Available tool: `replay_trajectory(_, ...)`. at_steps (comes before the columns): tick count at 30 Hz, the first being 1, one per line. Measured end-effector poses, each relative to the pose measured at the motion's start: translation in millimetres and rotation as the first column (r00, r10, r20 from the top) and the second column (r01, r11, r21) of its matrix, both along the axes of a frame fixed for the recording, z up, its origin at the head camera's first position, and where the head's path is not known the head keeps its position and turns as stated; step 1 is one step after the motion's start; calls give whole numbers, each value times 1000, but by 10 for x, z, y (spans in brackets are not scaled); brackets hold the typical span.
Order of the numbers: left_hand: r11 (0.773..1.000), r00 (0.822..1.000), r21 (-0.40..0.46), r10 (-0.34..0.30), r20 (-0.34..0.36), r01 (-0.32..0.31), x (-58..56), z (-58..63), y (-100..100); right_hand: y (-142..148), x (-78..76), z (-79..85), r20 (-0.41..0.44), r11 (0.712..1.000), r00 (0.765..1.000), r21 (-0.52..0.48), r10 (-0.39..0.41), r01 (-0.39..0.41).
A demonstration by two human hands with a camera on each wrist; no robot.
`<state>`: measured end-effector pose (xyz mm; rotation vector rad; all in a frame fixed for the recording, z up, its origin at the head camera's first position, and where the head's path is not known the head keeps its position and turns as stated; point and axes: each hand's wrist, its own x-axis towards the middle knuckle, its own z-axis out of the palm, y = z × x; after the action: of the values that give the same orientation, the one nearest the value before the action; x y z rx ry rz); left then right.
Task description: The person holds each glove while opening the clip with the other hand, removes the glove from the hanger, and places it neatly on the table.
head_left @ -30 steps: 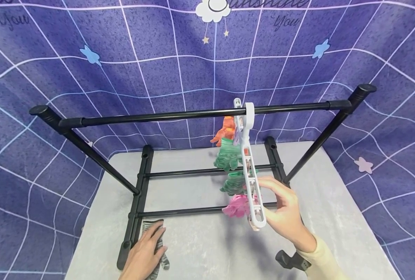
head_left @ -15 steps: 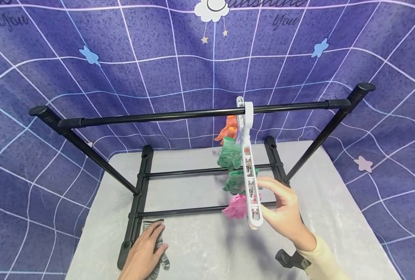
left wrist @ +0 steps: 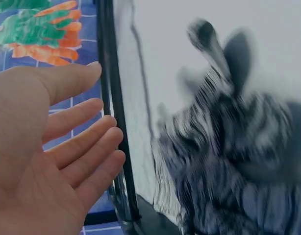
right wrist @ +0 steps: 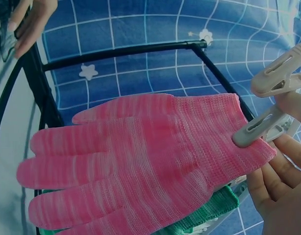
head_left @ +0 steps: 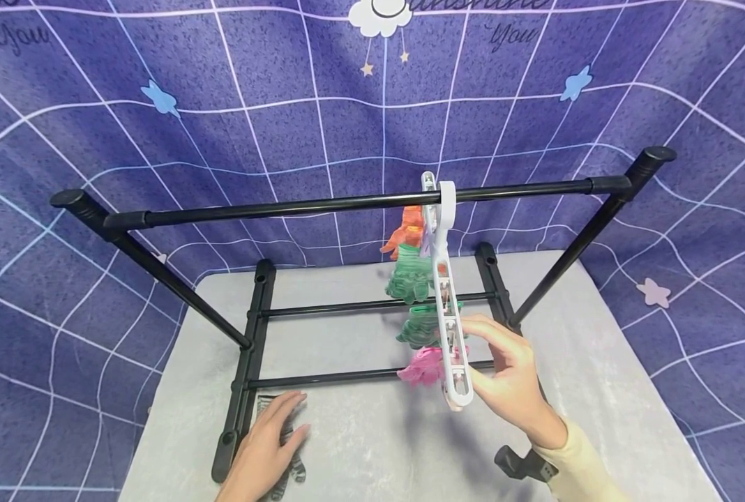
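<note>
A white clip hanger (head_left: 448, 307) hangs from the rack's top bar, with several knitted gloves clipped along it. My right hand (head_left: 509, 373) holds its near end, thumb and curved fingers about the clips. The pink glove (right wrist: 140, 156) dangles there from a grey clip (right wrist: 261, 127); a second clip (right wrist: 280, 71) shows above it. Green gloves (head_left: 410, 275) and an orange glove (head_left: 404, 233) hang farther back. My left hand (head_left: 266, 446) has its fingers extended over a black-and-white striped glove (left wrist: 214, 147) on the table; whether they touch is unclear.
A black rack stands on the pale table (head_left: 360, 446), its top bar (head_left: 297, 208) spanning the view and its left foot (head_left: 228, 446) beside my left hand. Two lower crossbars (head_left: 347, 378) run under the gloves. A purple grid-patterned cloth (head_left: 322, 104) covers the back and sides.
My left hand has shifted slightly right and its fingers have spread and straightened above the striped glove. The hanger sways slightly, while my right hand stays in place.
</note>
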<state>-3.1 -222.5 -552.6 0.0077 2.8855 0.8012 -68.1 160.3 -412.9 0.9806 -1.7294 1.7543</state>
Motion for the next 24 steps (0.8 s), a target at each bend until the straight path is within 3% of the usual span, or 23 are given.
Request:
replay_trajectory(5,993,998,119,16,-59,-9,-23,52,102,3,6,11,0,1000,1000,0,-2,2)
replay_trajectory(11,967,988,253,22,-150,17,-64,163,276,4,1,3,-9,1000,1000,2,-10,10)
replay_trajectory(20,951,978,308,44,-203,21,-114,297,421,10,-6,-4,-29,1000,1000,5,5,-5)
replay_trajectory(24,930,973,367,48,-226,39,-149,353,489,8,-4,10,-31,1000,999,11,7,-7)
